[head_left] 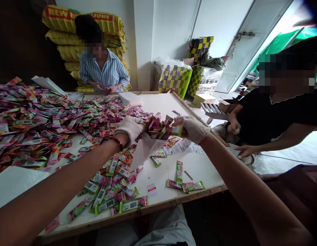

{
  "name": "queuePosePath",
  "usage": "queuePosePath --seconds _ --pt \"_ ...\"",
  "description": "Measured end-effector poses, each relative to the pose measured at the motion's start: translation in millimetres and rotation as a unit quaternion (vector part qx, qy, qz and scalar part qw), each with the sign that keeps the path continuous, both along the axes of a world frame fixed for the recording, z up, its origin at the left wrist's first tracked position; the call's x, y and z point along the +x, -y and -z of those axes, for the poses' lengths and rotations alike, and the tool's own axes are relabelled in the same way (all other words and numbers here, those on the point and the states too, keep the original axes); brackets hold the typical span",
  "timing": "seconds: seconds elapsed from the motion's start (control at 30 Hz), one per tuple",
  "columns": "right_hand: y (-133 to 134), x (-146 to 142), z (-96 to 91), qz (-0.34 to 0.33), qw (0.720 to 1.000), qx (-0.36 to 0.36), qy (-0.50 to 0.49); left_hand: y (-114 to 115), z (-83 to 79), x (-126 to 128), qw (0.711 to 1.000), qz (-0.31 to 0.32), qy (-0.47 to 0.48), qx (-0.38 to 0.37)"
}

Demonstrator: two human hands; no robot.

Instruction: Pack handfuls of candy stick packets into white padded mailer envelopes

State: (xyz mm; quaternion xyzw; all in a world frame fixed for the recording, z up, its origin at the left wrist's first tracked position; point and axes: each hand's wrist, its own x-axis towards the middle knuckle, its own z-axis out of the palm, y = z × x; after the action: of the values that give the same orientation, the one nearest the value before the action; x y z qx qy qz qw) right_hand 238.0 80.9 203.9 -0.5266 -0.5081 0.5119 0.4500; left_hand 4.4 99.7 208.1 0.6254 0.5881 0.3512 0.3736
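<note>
Both my hands wear white knit gloves and are raised over the middle of the table. My left hand (131, 130) is closed at the mouth of a thin, whitish plastic bag (145, 150) that hangs below it. A bunch of small candy sachets (158, 128) sticks up between the two hands at the bag's top. Around the right end of that bunch, my right hand (194, 129) is closed, with a green-and-pink sachet showing at its fingers. How far the sachets sit inside the bag is hard to make out.
A large sachet heap (45, 123) covers the table's left side. Loose sachets (112, 191) lie near the front edge, with printed label sheets (177, 147) beyond. One person (104, 71) works across the table; another (281, 116) is at the right. Stacked yellow sacks (63, 37) stand behind.
</note>
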Motion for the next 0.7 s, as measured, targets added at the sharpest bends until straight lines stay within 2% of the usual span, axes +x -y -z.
queuePosePath --seconds 0.07,0.13,0.23,0.3,0.4,0.47,0.53,0.6,0.7 --pt "0.0 1.1 -9.4 -0.009 1.000 -0.016 0.008 -5.6 -7.3 -0.2 0.999 0.025 0.016 -0.020" --pt "0.1 2.1 -11.1 -0.024 0.999 -0.024 -0.021 -10.7 -7.7 -1.2 0.998 0.044 0.028 -0.022" --pt "-1.4 1.5 -0.3 -0.029 0.996 -0.029 -0.076 -17.7 6.8 -3.3 0.998 0.045 0.009 -0.047" --pt "-2.4 -0.2 12.4 -0.003 0.998 -0.036 -0.054 -20.8 24.4 -4.5 0.996 0.033 0.022 -0.074" --pt "0.0 1.0 31.9 0.011 0.999 -0.031 -0.006 -22.2 50.8 -7.3 0.991 0.016 0.103 -0.086" --pt "5.9 7.1 44.6 0.024 0.999 -0.012 0.031 -21.2 62.2 -10.5 0.987 0.008 0.135 -0.090" --pt "16.7 15.3 60.8 0.028 0.997 0.006 0.078 -19.2 66.8 -14.3 0.981 -0.001 0.167 -0.095" --pt "33.1 20.1 83.6 0.004 0.995 0.004 0.098 -16.9 65.3 -17.8 0.972 -0.017 0.214 -0.099" --pt "66.8 11.5 127.7 -0.045 0.998 -0.039 0.007 -13.4 55.2 -20.5 0.956 -0.036 0.271 -0.109"
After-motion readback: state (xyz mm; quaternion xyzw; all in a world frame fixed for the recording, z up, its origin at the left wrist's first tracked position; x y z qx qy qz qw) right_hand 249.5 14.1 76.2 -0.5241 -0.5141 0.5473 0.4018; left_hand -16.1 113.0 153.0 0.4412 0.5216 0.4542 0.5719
